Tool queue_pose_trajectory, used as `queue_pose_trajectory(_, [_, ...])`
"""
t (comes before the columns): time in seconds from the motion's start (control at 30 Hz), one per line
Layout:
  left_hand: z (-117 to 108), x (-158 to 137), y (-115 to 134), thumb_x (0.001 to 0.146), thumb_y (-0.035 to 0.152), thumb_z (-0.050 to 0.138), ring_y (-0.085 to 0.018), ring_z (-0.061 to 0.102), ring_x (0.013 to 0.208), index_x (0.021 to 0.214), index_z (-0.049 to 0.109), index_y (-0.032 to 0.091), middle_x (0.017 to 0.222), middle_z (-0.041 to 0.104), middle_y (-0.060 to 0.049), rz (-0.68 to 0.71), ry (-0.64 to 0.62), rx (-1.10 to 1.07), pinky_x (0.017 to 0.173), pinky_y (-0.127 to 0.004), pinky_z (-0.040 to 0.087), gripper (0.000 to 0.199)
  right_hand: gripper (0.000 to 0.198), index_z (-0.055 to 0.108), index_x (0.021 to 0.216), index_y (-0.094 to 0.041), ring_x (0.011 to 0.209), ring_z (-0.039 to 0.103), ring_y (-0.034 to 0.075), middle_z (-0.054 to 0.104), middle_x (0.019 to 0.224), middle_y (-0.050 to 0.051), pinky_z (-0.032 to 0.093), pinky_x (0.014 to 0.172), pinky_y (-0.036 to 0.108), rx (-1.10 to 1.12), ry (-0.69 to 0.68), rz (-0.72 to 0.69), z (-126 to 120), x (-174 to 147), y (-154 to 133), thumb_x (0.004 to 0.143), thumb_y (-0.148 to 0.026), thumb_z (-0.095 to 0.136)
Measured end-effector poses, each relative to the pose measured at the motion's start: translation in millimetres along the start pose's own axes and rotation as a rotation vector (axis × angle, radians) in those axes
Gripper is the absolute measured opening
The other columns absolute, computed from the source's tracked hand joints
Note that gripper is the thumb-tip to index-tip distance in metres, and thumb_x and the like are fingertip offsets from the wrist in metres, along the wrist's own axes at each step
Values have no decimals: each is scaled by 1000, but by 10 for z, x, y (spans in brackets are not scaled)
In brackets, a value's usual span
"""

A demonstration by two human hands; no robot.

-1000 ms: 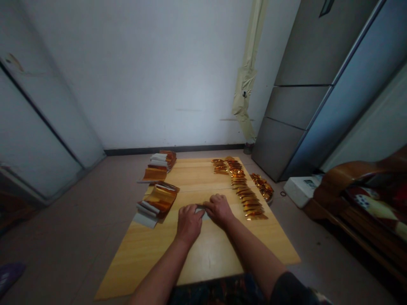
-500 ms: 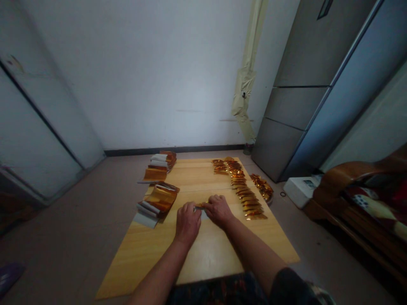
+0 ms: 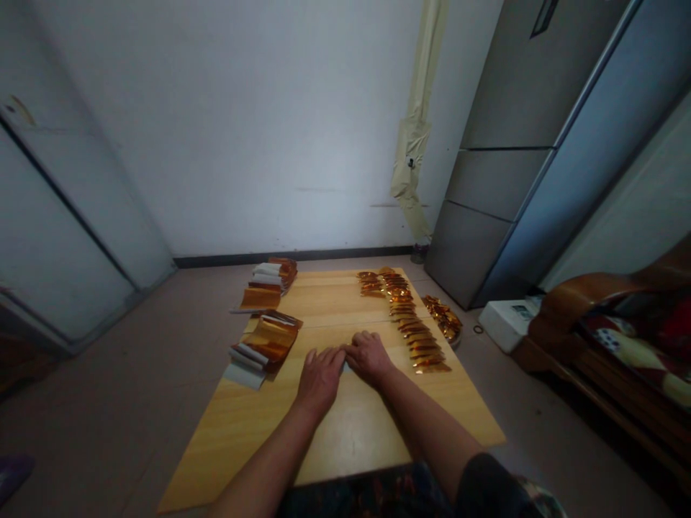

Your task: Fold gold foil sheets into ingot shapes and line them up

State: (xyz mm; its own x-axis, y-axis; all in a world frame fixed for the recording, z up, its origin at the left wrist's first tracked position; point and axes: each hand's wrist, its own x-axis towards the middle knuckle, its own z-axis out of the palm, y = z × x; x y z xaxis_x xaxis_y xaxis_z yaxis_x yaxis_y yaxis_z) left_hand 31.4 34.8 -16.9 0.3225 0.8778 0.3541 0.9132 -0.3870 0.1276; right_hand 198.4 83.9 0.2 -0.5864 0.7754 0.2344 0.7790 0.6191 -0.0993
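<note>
Plain pale wall [image 3: 242,129] at 12 o'clock, wooden table [image 3: 356,439] in front of it, grey-brown floor. Read this like a clock face with the two hands in the middle.

Far left, around 8:30, something purple [image 3: 14,475] sits on the floor, cut off by the edge of view. On the table there are two loose piles of gold sheets with grey-white undersides: the near pile [image 3: 273,337] just past 9 o'clock, the far pile [image 3: 263,295] around 10.

Dead centre, the left hand [image 3: 319,380] is palm down, fingers together and stretched forward. The paper [image 3: 346,367] is on the table between the hands, just a pale sliver peeking out. The right hand [image 3: 368,357] has its fingers bent, fingertips meeting the left's. Can't tell if either hand is actually pinching the paper, they cover most of it.

Folded gold pieces [image 3: 415,334] run from 1 to 3 o'clock in an overlapping row. Past the table edge, between 2 and 3, there's a bowl [image 3: 458,340] heaped with shiny gold pieces. Grey fridge [image 3: 494,173] towards 1:30, white box [image 3: 504,327] nearly at 3 (can't see inside), then a wooden bench [image 3: 572,316].
</note>
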Motion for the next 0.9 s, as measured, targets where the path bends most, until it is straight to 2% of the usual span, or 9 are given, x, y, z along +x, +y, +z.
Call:
queue_pose_trajectory(0.17, [-21,-9,8,90,10,40,-24,56,122,127,58,20,130,63,-12,-45,-53,-12,109,-53,32,42,27,66,114,-32,89,45,20,59,94,5,26,76,32,-16,28,3,-2,-4,-10,97,-40,46])
queue_pose_trajectory(0.5, [7,-23,27,91,11,39,-24,56,123,116,64,23,129,64,-10,-93,-33,-5,114,-58,24,37,18,64,93,-20,93,46,19,60,96,5,27,79,31,-16,58,-3,21,-85,25,95,-34,52])
queue_pose_trajectory(0.7, [-11,-18,42,91,11,40,-24,54,124,115,63,24,131,62,-10,-126,-55,-18,114,-60,20,35,16,64,95,-20,94,47,19,61,101,5,28,78,31,-19,63,10,13,-114,31,94,-33,54])
queue_pose_trajectory(0.9, [-61,-4,66,92,12,38,-23,53,126,117,61,25,136,59,-9,-171,-101,-14,112,-61,22,37,19,65,98,-22,94,47,19,63,100,5,28,78,32,-13,21,23,-29,-112,14,96,-34,50])
